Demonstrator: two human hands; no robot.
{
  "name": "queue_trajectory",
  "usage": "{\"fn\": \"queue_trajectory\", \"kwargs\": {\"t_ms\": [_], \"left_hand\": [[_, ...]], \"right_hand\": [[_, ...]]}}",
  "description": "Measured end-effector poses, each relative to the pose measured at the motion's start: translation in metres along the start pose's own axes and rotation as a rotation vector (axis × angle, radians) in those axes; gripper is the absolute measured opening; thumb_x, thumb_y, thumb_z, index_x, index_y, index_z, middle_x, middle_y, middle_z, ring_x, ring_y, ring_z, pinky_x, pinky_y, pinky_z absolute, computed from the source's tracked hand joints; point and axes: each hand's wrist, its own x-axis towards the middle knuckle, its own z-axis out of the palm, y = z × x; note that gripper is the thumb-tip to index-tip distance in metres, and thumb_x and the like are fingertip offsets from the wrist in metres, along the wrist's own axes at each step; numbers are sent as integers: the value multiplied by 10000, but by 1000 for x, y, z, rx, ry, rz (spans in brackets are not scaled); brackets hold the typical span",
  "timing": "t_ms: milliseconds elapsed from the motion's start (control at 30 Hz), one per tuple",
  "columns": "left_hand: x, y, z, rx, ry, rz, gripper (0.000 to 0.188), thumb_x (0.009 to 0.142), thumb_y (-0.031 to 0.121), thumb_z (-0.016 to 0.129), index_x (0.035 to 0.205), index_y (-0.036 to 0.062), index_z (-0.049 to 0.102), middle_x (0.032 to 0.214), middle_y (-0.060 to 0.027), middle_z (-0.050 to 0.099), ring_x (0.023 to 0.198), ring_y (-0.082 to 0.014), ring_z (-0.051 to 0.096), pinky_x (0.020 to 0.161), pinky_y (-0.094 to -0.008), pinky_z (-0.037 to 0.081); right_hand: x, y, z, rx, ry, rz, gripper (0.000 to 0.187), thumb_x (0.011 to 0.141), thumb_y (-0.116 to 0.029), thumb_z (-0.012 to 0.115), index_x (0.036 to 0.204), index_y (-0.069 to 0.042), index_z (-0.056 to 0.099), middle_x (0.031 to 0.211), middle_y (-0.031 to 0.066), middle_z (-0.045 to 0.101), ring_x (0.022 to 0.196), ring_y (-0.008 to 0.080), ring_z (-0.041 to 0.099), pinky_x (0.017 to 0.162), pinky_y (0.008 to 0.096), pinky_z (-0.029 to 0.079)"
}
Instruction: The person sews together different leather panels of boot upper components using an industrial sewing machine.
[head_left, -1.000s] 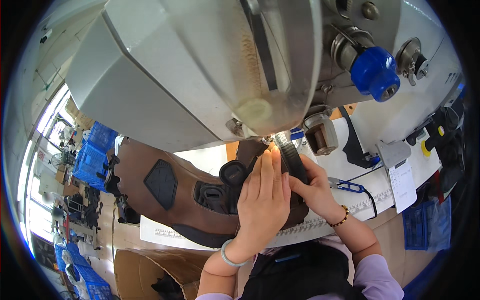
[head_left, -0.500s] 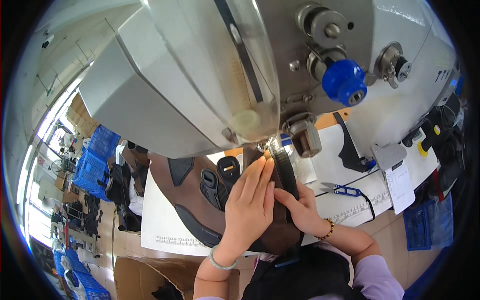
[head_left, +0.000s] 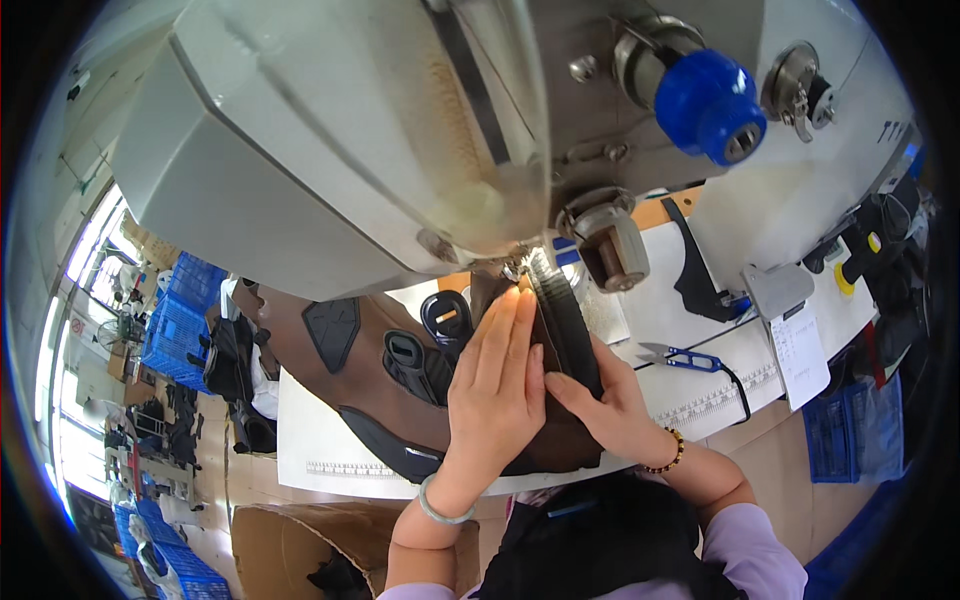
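My left hand (head_left: 492,385) lies flat on a brown fabric piece (head_left: 290,325), its straight fingers together and their tips just below the sewing machine's needle area (head_left: 513,270). At the piece's right side, my right hand (head_left: 605,400) holds the black strip (head_left: 568,340) along the edge. Its thumb rests on top, while the other fingers are partly hidden by the material. Black moulded patches (head_left: 332,335) and a black buckle-like part (head_left: 446,318) sit on the brown fabric. The grey sewing machine head (head_left: 330,150) hides the far end of the piece.
Blue-handled thread snips (head_left: 690,360) lie on the white table (head_left: 650,270) at the right, near a ruler strip (head_left: 715,405). A curved black piece (head_left: 697,270) lies behind them. An open cardboard box (head_left: 290,545) stands at lower left, with blue crates (head_left: 185,310) farther left.
The machine and table sit differently in view, the machine head appearing larger. The brown fabric has shifted slightly away toward the needle, with both hands still on it.
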Motion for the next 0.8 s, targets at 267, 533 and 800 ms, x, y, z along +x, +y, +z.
{"fn": "queue_trajectory", "kwargs": {"t_ms": [267, 533, 800], "left_hand": [[-4, -5, 5, -217, 125, -51, 330, 768, 46, 634, 1095, 73, 602, 1167, -123, 536, 996, -279, 554, 828, -353, 460], [-4, 1, 2, -118, 97, -2, 302, 766, 23, 630, 1064, -7, 596, 1166, -132, 543, 1061, -285, 530, 860, -344, 447], [-3, 2, 4, -88, 130, 28, 301, 771, 24, 621, 1067, -21, 589, 1164, -124, 548, 1064, -273, 532, 858, -341, 448]], "right_hand": [[-10, 7, -2, 303, 94, 128, 226, 889, -126, 562, 1060, 14, 514, 951, 12, 566, 828, 32, 487, 709, 183, 414], [-10, -1, 4, 19, 71, -50, 246, 865, -147, 603, 1036, 19, 540, 860, 3, 571, 770, 24, 462, 642, 178, 398], [-8, 2, 3, 96, 90, 40, 212, 875, -143, 588, 998, 27, 563, 791, -31, 564, 700, 16, 446, 578, 179, 383]]}}
